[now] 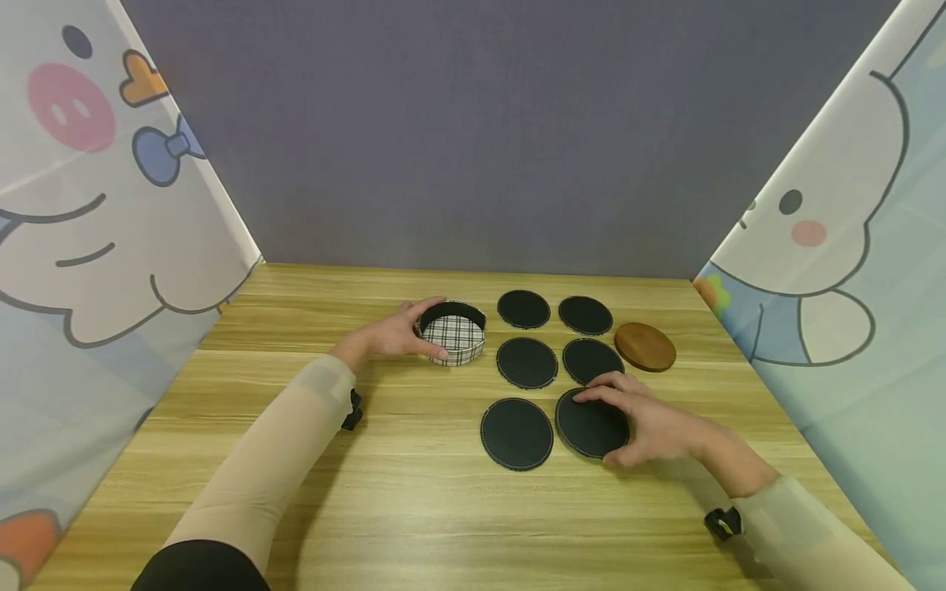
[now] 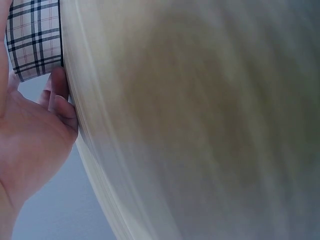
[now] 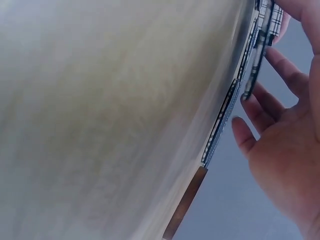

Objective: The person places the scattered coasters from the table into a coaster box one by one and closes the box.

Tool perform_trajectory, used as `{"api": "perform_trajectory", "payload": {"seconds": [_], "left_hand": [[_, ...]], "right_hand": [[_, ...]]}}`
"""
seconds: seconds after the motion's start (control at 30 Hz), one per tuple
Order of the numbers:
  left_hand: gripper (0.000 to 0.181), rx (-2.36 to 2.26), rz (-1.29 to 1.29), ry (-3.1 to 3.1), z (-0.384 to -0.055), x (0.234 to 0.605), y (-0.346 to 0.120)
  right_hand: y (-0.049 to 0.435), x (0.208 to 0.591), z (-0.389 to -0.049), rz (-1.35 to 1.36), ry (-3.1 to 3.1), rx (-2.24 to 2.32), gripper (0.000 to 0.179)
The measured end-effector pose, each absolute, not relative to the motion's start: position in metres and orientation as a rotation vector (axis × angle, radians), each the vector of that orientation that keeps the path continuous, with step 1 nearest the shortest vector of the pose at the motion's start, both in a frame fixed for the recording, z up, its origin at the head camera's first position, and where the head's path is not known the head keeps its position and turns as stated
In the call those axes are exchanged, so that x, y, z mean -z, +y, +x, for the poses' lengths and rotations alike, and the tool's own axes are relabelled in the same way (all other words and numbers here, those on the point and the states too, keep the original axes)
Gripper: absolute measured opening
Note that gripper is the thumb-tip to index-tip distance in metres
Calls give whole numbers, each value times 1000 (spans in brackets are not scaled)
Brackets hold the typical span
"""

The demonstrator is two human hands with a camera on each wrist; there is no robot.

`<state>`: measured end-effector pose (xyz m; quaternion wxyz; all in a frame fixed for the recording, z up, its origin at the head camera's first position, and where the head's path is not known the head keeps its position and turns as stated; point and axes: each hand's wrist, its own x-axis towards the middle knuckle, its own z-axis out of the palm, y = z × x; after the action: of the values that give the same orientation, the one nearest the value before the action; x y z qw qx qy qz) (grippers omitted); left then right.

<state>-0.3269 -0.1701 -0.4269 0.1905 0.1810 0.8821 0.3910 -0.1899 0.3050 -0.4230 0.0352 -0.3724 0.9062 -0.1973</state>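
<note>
Coaster (image 1: 590,427): is leaning slightly off the worktop (image 1: 443,517), right of its middle; being round, is showing no long axis.
Right hand (image 1: 646,419): is pinching the coaster's right side between thumb and fingers.
Holder (image 1: 466,356): is sitting toward the far edge, beyond and left of the pinched coaster, opening facing up.
Left hand (image 1: 392,333): is gripping the holder from its left, being the nearer hand to it.
Spares (image 1: 516,433): five black rounds are lying nearby.
Wood disc (image 1: 645,346): is lying toward the right edge.
Writing: none is showing legibly.

Right hand (image 3: 289,142) pinching a thin disc (image 3: 259,57), flat discs (image 3: 220,124), brown piece (image 3: 185,203), pale wood-grain table (image 3: 115,125)
</note>
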Motion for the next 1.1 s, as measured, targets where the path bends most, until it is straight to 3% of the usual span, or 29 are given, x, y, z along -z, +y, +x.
{"api": "perform_trajectory", "payload": {"seconds": [1.1], "left_hand": [[122,-1115,517,2473,-327,430,-171]], "right_hand": [[245,404,-249,-1042,2815,772,81]]}}
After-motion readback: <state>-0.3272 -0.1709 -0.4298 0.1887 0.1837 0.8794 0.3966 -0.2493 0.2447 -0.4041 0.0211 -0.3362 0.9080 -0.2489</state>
